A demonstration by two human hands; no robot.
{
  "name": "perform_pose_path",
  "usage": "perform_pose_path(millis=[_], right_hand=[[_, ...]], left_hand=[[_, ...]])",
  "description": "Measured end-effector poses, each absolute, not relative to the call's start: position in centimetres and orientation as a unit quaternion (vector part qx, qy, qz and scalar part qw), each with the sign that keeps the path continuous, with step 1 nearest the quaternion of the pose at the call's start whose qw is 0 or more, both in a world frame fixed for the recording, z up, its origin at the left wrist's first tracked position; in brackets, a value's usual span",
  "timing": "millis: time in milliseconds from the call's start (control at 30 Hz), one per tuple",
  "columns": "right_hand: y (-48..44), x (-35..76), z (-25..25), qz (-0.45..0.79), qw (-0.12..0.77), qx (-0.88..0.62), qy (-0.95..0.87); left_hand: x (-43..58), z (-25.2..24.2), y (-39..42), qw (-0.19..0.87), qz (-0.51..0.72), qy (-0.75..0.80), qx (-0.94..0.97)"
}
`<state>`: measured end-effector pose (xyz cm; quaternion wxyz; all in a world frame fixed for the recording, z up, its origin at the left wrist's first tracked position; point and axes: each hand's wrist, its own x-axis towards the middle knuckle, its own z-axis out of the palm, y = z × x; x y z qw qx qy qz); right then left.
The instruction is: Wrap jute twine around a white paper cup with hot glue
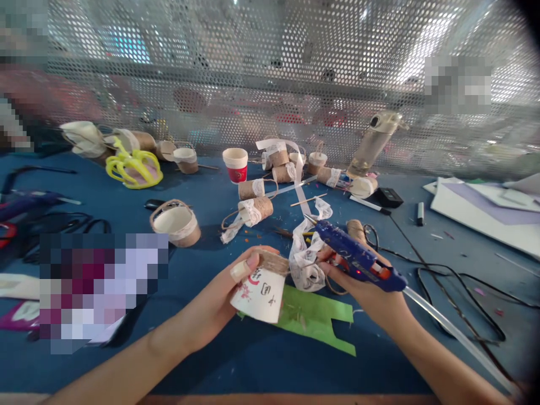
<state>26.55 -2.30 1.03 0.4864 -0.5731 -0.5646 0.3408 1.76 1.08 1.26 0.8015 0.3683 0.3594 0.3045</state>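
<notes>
My left hand (pixel 230 292) is wrapped round a white paper cup (pixel 259 292) held upside down, its base end bound with brown twine. A bandage covers the thumb tip. My right hand (pixel 358 284) grips a blue glue gun (pixel 358 259) with a clear glue stick (pixel 455 332) trailing from its back. The gun's nozzle points up and left, away from the cup. A strip of white lace ribbon (pixel 306 261) hangs bunched between the two hands, and the right fingers touch it. Under the cup lies a green paper piece (pixel 320 323) on the blue table (pixel 211 360).
Several twine-wrapped cups (pixel 257 211) and a red-and-white paper cup (pixel 235 165) stand mid-table. A wider lace-trimmed cup (pixel 176 225) sits left of them, a yellow crown-like shape (pixel 134 167) farther left. Black cables (pixel 459 287) loop at the right. White and purple sheets (pixel 485 211) lie far right. A perforated metal screen (pixel 270 73) closes the back.
</notes>
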Motion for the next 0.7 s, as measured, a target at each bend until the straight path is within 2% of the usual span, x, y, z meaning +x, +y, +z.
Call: perform_pose_path(millis=[200, 333, 433, 567, 700], right_hand=[[-1.9, 27.2, 1.2, 0.272, 0.508, -0.581, -0.575], [-1.9, 26.3, 1.1, 0.278, 0.535, -0.564, -0.564], [-1.9, 25.2, 0.8, 0.316, 0.541, -0.555, -0.547], [-1.8, 24.1, 0.0, 0.420, 0.495, -0.545, -0.531], [-2.1, 23.7, -0.3, 0.520, 0.510, -0.489, -0.480]], left_hand=[[1.9, 1.2, 0.6, 0.822, 0.240, 0.341, 0.388], [2.2, 1.3, 0.1, 0.844, 0.178, 0.329, 0.385], [2.3, 1.2, 0.0, 0.850, 0.166, 0.324, 0.381], [2.2, 1.1, -0.1, 0.872, 0.165, 0.260, 0.380], [2.2, 0.5, -0.3, 0.899, 0.165, 0.191, 0.359]])
